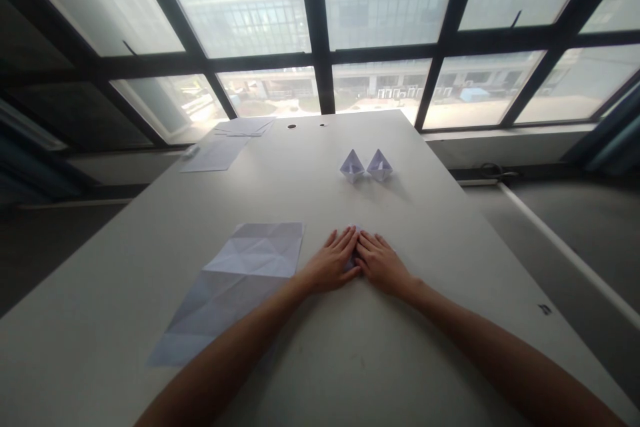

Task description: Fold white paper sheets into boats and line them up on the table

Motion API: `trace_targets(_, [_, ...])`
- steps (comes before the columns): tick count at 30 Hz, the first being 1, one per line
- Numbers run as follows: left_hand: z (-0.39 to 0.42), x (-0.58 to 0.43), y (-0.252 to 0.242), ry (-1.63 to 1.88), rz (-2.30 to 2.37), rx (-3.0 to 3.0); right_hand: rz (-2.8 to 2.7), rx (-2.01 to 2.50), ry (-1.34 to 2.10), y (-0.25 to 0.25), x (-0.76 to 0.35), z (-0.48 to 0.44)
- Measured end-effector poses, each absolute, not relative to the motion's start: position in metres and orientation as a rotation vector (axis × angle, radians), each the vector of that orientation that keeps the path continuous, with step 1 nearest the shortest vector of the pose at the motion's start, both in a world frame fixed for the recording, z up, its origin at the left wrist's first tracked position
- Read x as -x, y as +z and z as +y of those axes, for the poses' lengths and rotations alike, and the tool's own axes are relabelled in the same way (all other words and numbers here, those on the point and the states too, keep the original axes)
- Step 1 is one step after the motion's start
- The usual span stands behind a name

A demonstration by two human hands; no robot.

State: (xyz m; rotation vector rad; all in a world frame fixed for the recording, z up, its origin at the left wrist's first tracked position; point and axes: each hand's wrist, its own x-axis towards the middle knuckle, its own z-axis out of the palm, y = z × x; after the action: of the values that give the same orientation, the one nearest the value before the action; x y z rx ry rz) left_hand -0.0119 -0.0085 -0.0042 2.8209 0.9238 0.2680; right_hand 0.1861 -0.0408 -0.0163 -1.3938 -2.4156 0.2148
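Note:
A small folded paper lies on the white table, mostly hidden beneath both hands. My left hand rests flat over its left part, fingers stretched out. Over the right part lies my right hand, also flat, its fingertips meeting those of the left. Beyond the hands, two pointed folded paper shapes stand side by side. A large creased white sheet is spread out left of the hands, partly behind my left forearm.
Several flat paper sheets lie at the table's far left, with a small clear object beside them. Two round holes are near the far edge. A dark mark sits near the right edge. Large windows rise behind the table.

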Motion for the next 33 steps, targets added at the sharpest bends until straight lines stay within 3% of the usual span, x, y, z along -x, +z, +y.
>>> trace_targets(15, [0.004,0.016,-0.010,0.355,0.897,-2.757,-2.324,1.542,0.239,-0.022,-0.202,-0.023])
trace_targets(27, [0.011,0.017,-0.007,0.462,0.916,-2.667,-2.494,1.046,0.387,-0.002,-0.227,-0.019])
trace_targets(33, [0.015,0.024,-0.012,0.700,1.089,-2.473,-2.193,1.450,0.282,-0.004,-0.233,-0.014])
